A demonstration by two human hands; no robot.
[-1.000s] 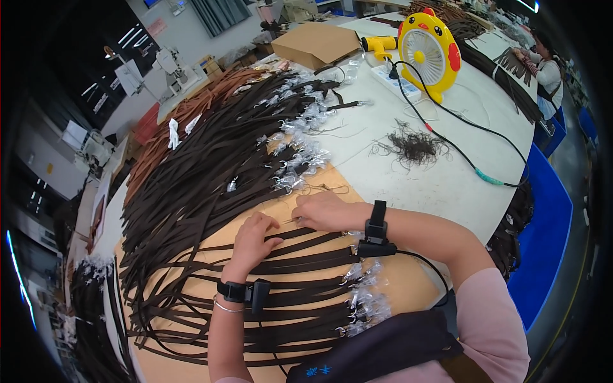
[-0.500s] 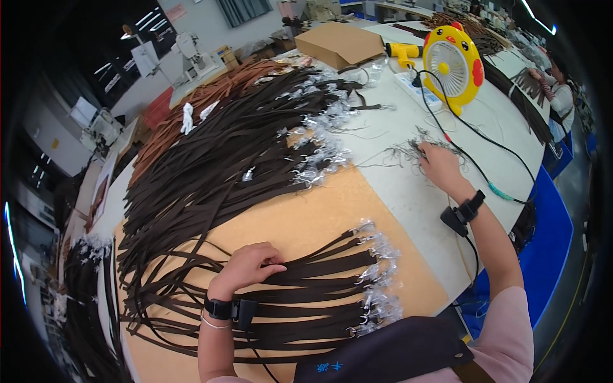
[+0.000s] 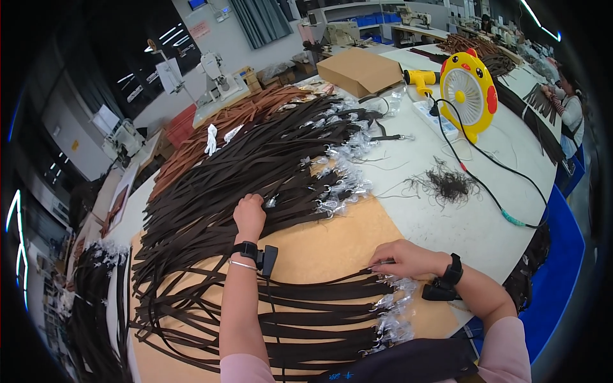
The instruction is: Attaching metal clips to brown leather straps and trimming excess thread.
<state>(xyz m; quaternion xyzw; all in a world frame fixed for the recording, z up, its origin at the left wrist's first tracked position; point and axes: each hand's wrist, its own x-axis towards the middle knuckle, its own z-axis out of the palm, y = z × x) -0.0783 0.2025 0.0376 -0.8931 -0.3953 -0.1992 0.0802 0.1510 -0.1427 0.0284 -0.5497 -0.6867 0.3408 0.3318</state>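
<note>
Near right edge of tan board: dark strap, end apparently pinched by thumb and fingers of right hand, presumably to steady it.
Strap axis: left to right, held end rightward.
Strap pile, board's far edge: left hand atop, fingers curled; grip cannot be told.
Clasps: lined rightward, probably for reach.

Head-worn fisheye view, facing down and forward, close above worktable
</note>
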